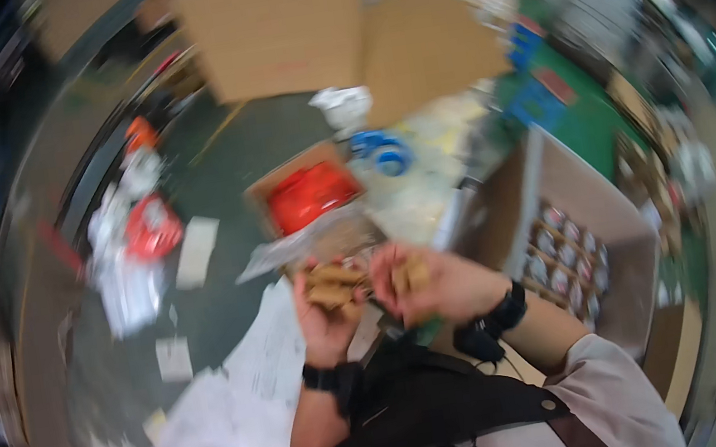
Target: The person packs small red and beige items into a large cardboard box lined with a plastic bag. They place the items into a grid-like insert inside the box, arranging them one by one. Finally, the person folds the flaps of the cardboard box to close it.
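Note:
My left hand (327, 317) is raised in front of my chest, palm partly up, with its fingers curled. Close beside it, my right hand (435, 284) has its fingers bent inward in a pinch. Tan coverings that look like finger cots (330, 288) wrap the fingers of both hands. Something small and dark shows between the fingertips, too blurred to name. Just beyond the hands is an open carton (258, 192) holding a red plastic bag (314, 195). Clear plastic film (310, 237) lies at the carton's near side.
A grey crate (596, 190) at right holds several round items (569, 260) in cardboard dividers. Blue tape rolls (392, 160) lie beyond the carton. White sheets (219, 408) spread at near left; plastic bags (132, 273) lie farther left. Large cardboard pieces (282, 37) stand at the back.

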`<action>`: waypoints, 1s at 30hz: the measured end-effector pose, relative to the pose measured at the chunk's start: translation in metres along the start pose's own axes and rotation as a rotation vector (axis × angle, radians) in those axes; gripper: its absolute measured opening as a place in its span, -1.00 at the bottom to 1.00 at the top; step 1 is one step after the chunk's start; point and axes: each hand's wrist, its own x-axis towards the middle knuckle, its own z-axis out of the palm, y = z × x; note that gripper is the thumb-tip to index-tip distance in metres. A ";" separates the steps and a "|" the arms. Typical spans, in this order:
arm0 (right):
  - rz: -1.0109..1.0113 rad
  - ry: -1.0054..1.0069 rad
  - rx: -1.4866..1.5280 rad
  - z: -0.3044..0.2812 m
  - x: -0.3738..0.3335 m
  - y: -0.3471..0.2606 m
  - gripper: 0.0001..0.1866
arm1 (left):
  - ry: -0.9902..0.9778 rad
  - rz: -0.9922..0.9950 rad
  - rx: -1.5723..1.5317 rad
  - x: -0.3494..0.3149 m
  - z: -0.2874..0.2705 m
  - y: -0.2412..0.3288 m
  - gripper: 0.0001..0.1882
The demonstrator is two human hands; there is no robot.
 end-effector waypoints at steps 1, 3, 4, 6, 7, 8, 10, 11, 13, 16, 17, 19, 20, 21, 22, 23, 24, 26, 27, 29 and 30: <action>0.078 -0.014 0.078 -0.002 -0.034 0.017 -0.51 | -0.061 -0.104 -0.078 -0.001 0.000 -0.002 -0.67; 0.151 -0.072 0.128 0.007 -0.096 0.067 -0.40 | -0.076 -0.229 -0.098 -0.001 0.003 -0.009 -0.62; 0.158 -0.127 0.097 0.013 -0.121 0.088 -0.35 | -0.110 -0.300 -0.098 -0.002 0.016 -0.018 -0.65; 0.211 0.030 0.242 0.023 -0.162 0.096 -0.37 | -0.133 -0.430 -0.090 0.000 0.033 -0.046 -0.65; 0.237 0.095 0.329 0.029 -0.183 0.100 -0.38 | -0.142 -0.528 -0.099 0.001 0.042 -0.067 -0.65; 0.209 0.126 0.311 0.031 -0.200 0.103 -0.39 | -0.162 -0.620 -0.085 0.003 0.049 -0.088 -0.64; 0.157 0.161 0.254 0.024 -0.225 0.104 -0.40 | -0.174 -0.761 -0.051 0.007 0.065 -0.132 -0.64; 0.123 0.220 0.268 0.019 -0.235 0.102 -0.40 | -0.180 -0.817 -0.021 0.010 0.072 -0.153 -0.64; 0.041 0.358 0.447 -0.007 -0.255 0.111 -0.40 | -0.160 -0.870 0.075 0.016 0.078 -0.190 -0.64; -0.045 0.767 0.346 -0.082 -0.308 0.090 -0.39 | -0.071 -0.924 0.202 0.026 0.079 -0.238 -0.64; -0.106 0.862 0.119 -0.138 -0.344 0.093 -0.44 | -0.066 -0.932 0.277 0.029 0.076 -0.253 -0.64; 0.201 1.249 -0.328 -0.234 -0.392 0.044 -0.51 | -0.013 -0.906 0.388 0.035 0.072 -0.287 -0.64; 0.060 1.453 -0.700 -0.335 -0.446 0.112 -0.50 | -0.029 -0.983 0.420 0.042 0.071 -0.318 -0.64; 0.433 1.429 -0.775 -0.372 -0.448 0.062 -0.54 | 0.019 -0.974 0.425 0.050 0.068 -0.334 -0.64; 0.474 1.498 -1.097 -0.434 -0.478 0.088 -0.67 | 0.051 -1.023 0.414 0.055 0.064 -0.359 -0.64; 0.629 1.537 -1.317 -0.483 -0.489 0.103 -0.66 | 0.057 -1.034 0.449 0.060 0.061 -0.379 -0.63; 0.664 1.523 -1.436 -0.525 -0.504 0.125 -0.68 | 0.057 -1.052 0.480 0.065 0.059 -0.398 -0.62; 0.776 1.536 -1.350 -0.568 -0.495 0.134 -0.69 | 0.074 -1.038 0.546 0.075 0.052 -0.430 -0.61; 0.751 1.535 -1.306 -0.582 -0.499 0.148 -0.67 | 0.095 -1.027 0.581 0.078 0.049 -0.443 -0.59; 0.717 1.547 -1.202 -0.596 -0.513 0.181 -0.63 | 0.097 -1.038 0.637 0.090 0.038 -0.471 -0.57; 0.654 1.614 -1.280 -0.592 -0.508 0.188 -0.57 | 0.116 -1.016 0.689 0.094 0.034 -0.482 -0.58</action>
